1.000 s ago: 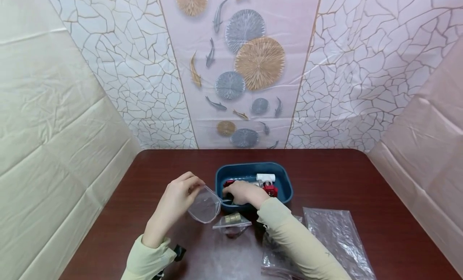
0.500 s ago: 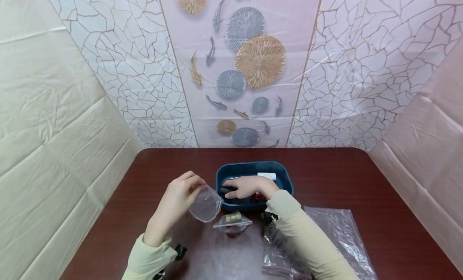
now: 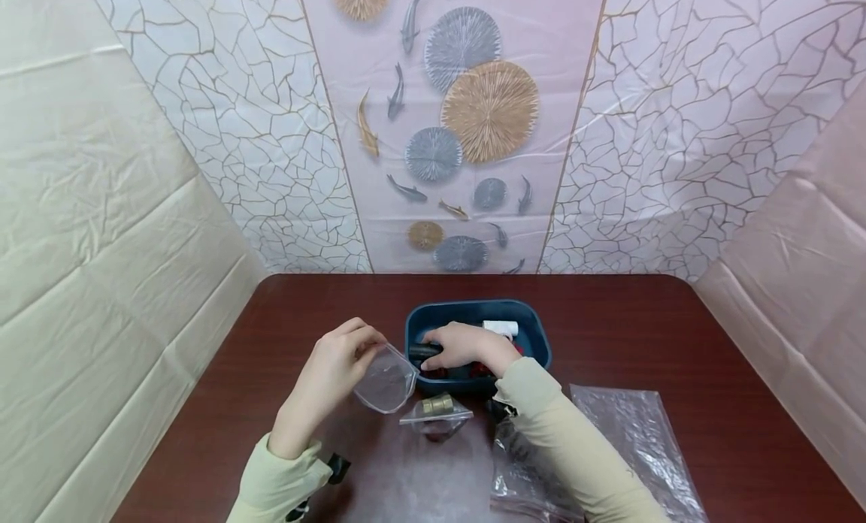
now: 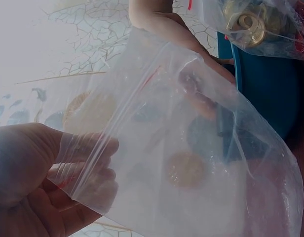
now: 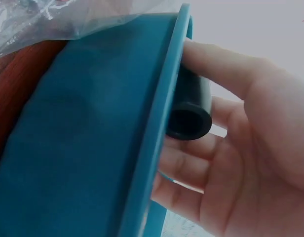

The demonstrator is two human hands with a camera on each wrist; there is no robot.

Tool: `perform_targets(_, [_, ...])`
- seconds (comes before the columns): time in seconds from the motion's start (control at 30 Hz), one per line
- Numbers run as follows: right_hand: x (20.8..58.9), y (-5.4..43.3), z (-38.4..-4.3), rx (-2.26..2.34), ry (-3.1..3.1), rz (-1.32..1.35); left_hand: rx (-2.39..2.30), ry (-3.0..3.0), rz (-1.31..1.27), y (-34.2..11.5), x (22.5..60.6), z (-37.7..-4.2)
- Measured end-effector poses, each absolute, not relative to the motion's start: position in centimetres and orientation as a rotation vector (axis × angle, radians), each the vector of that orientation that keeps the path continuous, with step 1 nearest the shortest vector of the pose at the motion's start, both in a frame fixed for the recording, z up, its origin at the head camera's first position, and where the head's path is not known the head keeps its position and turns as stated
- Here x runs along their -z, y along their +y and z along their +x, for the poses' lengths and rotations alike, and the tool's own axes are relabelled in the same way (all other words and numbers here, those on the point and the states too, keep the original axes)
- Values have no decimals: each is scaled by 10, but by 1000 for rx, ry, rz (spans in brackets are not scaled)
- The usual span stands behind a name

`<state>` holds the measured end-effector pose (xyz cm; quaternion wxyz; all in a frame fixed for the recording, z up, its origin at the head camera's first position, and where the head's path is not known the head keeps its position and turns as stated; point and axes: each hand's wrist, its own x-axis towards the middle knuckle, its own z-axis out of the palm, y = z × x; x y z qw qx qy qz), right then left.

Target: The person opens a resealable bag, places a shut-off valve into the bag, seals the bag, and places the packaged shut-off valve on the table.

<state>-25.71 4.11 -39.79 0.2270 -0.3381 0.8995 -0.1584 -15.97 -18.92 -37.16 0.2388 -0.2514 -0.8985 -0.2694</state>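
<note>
My left hand pinches the edge of a clear zip-lock bag left of the blue bin. In the left wrist view the bag hangs spread out, and nothing shows inside it. My right hand reaches into the bin and holds a short black tube near the left wall. Seen from the right wrist, the tube has an open round end and lies between my thumb and fingers. The bin's rim hides part of it.
A white pipe fitting and red-handled parts lie in the bin, partly behind my right hand. In front stands a zip bag with brass fittings. Flat clear bags lie at the right, partly under my right forearm.
My right hand has shifted within the bin and now has the black tube between thumb and fingers, more visible than before. My left hand and its bag have stayed nearly still.
</note>
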Motion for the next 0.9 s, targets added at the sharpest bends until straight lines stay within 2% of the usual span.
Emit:
perform_targets(0.6, [393, 43, -240, 492, 2691, -963, 721, -2486, -679, -187, 372, -160])
perform_targets(0.9, [354, 66, -229, 699, 2864, -952, 720, -2483, -676, -189, 370, -158])
